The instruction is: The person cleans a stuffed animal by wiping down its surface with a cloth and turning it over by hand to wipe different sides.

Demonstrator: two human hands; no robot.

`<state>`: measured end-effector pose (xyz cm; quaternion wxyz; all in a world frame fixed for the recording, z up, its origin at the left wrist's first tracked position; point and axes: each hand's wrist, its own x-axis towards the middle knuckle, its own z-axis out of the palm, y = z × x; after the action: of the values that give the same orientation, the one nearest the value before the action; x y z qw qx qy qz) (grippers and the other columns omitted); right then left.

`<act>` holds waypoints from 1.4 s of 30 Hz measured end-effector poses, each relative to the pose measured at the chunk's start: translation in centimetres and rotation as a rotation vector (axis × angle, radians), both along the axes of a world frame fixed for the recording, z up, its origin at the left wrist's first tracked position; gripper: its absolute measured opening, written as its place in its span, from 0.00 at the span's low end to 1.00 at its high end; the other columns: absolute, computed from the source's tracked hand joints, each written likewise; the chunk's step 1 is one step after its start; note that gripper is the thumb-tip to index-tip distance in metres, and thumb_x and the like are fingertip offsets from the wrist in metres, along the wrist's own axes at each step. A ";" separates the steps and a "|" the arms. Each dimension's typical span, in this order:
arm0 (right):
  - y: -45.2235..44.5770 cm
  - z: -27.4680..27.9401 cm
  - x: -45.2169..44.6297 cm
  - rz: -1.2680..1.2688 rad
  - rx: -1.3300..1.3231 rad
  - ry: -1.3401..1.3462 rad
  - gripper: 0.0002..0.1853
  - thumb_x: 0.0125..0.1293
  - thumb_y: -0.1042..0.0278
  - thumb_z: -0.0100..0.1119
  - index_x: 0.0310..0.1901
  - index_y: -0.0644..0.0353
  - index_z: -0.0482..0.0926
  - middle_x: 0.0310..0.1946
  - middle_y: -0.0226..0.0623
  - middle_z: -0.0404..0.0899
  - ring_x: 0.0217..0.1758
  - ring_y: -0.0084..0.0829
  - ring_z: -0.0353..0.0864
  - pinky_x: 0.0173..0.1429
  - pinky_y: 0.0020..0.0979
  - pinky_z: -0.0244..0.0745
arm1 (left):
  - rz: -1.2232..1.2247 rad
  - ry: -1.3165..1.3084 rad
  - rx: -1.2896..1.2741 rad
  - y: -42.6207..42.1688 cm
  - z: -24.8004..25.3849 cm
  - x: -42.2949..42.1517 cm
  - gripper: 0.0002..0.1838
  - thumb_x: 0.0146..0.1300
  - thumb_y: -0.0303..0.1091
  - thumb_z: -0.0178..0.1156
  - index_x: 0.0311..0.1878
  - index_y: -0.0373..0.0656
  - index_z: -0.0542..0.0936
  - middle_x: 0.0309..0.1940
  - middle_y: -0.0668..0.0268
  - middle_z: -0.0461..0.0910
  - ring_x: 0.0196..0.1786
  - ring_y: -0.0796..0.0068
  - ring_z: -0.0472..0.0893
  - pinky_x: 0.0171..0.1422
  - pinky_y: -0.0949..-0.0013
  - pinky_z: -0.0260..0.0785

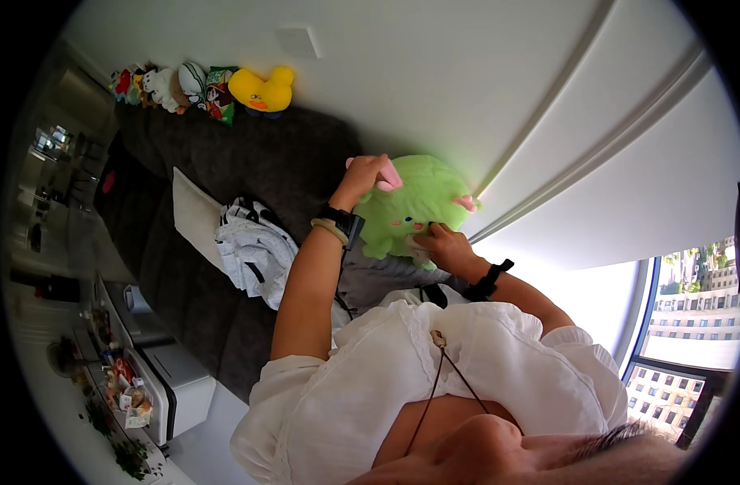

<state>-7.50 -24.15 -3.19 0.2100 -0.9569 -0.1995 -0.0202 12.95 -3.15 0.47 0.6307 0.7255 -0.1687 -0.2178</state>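
A round green plush toy [425, 190] with pink ears and a small face leans on the dark sofa against the white wall. My left hand [365, 178], with a black band at its wrist, is closed around the pink ear on the toy's left side. Low on the toy's face, my right hand [449, 247] presses with curled fingers, gripping the plush beside its eye and cheek. A pale patch [417, 246] shows by those fingers; whether it is part of the toy or a separate piece, I cannot tell.
A dark sofa [216, 153] carries a black-and-white patterned cloth [257, 242] and a white sheet-like item [196, 214]. A yellow duck plush [261, 89] stands among other toys on its back. A window [685, 339] is at right; a cluttered white shelf [147, 396] is at lower left.
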 end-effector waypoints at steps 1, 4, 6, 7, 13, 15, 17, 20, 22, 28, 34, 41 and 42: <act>-0.7 0.2 -0.3 0.022 -0.017 0.087 0.26 0.54 0.72 0.66 0.57 0.44 0.82 0.45 0.38 0.77 0.50 0.43 0.82 0.47 0.42 0.82 | 0.019 -0.013 0.026 0.1 -0.1 0.1 0.23 0.76 0.45 0.57 0.36 0.32 0.84 0.29 0.68 0.82 0.31 0.80 0.78 0.37 0.70 0.71; -2.9 1.4 -1.4 -0.037 0.209 0.106 0.29 0.52 0.73 0.67 0.59 0.45 0.81 0.47 0.38 0.78 0.48 0.46 0.83 0.49 0.43 0.82 | 0.104 -0.139 0.179 -0.1 -1.3 0.8 0.22 0.73 0.45 0.61 0.34 0.32 0.84 0.26 0.69 0.80 0.30 0.81 0.76 0.35 0.70 0.68; -4.4 2.3 -1.6 -0.140 0.276 0.041 0.32 0.50 0.75 0.67 0.62 0.49 0.78 0.51 0.40 0.78 0.48 0.49 0.83 0.50 0.44 0.82 | 0.133 -0.157 0.150 -0.4 -1.4 0.5 0.21 0.71 0.44 0.63 0.34 0.32 0.84 0.26 0.68 0.81 0.30 0.81 0.76 0.35 0.70 0.68; -5.1 2.6 -1.7 -0.186 0.279 0.000 0.34 0.50 0.76 0.67 0.63 0.50 0.77 0.54 0.41 0.76 0.50 0.50 0.83 0.51 0.44 0.83 | 0.145 -0.165 0.135 -0.6 -1.2 0.3 0.20 0.70 0.44 0.64 0.35 0.32 0.84 0.26 0.68 0.81 0.30 0.81 0.76 0.35 0.70 0.68; -6.8 3.7 -0.1 -0.282 0.231 -0.076 0.48 0.50 0.80 0.64 0.76 0.47 0.61 0.69 0.41 0.66 0.54 0.52 0.82 0.54 0.47 0.83 | 0.254 -0.251 0.060 -2.0 -1.2 -0.5 0.14 0.67 0.39 0.68 0.39 0.34 0.84 0.31 0.65 0.83 0.31 0.77 0.79 0.36 0.67 0.71; -6.6 3.4 0.6 -0.268 0.213 -0.037 0.48 0.49 0.80 0.64 0.76 0.46 0.61 0.68 0.42 0.66 0.54 0.53 0.82 0.55 0.47 0.82 | 0.402 -0.462 0.210 -2.3 -0.8 -1.0 0.11 0.65 0.36 0.67 0.39 0.35 0.82 0.35 0.62 0.83 0.37 0.67 0.80 0.43 0.63 0.72; -6.6 3.2 1.2 -0.263 0.200 0.025 0.48 0.49 0.80 0.64 0.76 0.45 0.61 0.67 0.44 0.67 0.54 0.54 0.82 0.56 0.47 0.82 | 0.497 -0.678 0.286 -2.4 0.8 -2.2 0.09 0.63 0.32 0.67 0.40 0.38 0.81 0.37 0.61 0.81 0.42 0.60 0.80 0.47 0.60 0.72; -6.8 2.6 2.6 -0.250 0.200 0.119 0.49 0.49 0.79 0.65 0.76 0.45 0.61 0.65 0.47 0.68 0.55 0.55 0.82 0.58 0.47 0.81 | 0.483 -1.015 0.239 -2.0 2.6 -5.3 0.07 0.61 0.28 0.68 0.41 0.41 0.81 0.38 0.62 0.79 0.44 0.57 0.78 0.49 0.58 0.71; -7.3 2.1 3.3 -0.219 0.216 0.157 0.49 0.49 0.79 0.66 0.76 0.45 0.62 0.63 0.50 0.69 0.55 0.56 0.82 0.58 0.46 0.81 | 0.364 -1.220 0.150 -2.2 2.2 -8.0 0.07 0.61 0.27 0.68 0.41 0.44 0.80 0.37 0.63 0.78 0.43 0.57 0.78 0.49 0.57 0.70; -7.6 2.1 3.8 -0.223 0.316 0.211 0.49 0.47 0.81 0.64 0.76 0.46 0.62 0.62 0.52 0.70 0.59 0.57 0.79 0.62 0.46 0.78 | 0.330 -1.334 0.131 -1.5 -0.1 -12.6 0.12 0.61 0.26 0.67 0.47 0.43 0.81 0.44 0.65 0.79 0.46 0.59 0.78 0.49 0.57 0.70; -7.0 2.4 3.4 -0.254 0.305 0.222 0.50 0.48 0.81 0.62 0.78 0.48 0.59 0.62 0.51 0.70 0.62 0.55 0.77 0.65 0.44 0.75 | -0.040 -1.194 0.230 -1.2 -3.0 -14.8 0.15 0.66 0.22 0.60 0.55 0.37 0.80 0.52 0.56 0.78 0.54 0.53 0.77 0.62 0.53 0.70; -6.8 1.7 3.3 -0.263 0.315 0.190 0.52 0.47 0.81 0.60 0.79 0.47 0.57 0.63 0.50 0.70 0.61 0.55 0.78 0.63 0.44 0.77 | 0.289 -1.060 0.249 -1.8 -1.4 -10.0 0.21 0.67 0.24 0.60 0.63 0.36 0.78 0.61 0.54 0.75 0.64 0.47 0.73 0.67 0.53 0.68; -6.8 1.5 3.3 -0.264 0.325 0.178 0.52 0.47 0.81 0.60 0.79 0.47 0.57 0.63 0.50 0.70 0.60 0.55 0.79 0.62 0.44 0.77 | 0.278 -1.055 0.243 -2.0 -1.3 -9.4 0.21 0.66 0.25 0.62 0.63 0.37 0.78 0.61 0.55 0.74 0.64 0.48 0.73 0.67 0.54 0.68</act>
<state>-4.20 -30.94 -1.73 0.3739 -0.9262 -0.0474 0.0053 3.58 -5.19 -0.82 0.3955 0.8190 -0.3378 0.2423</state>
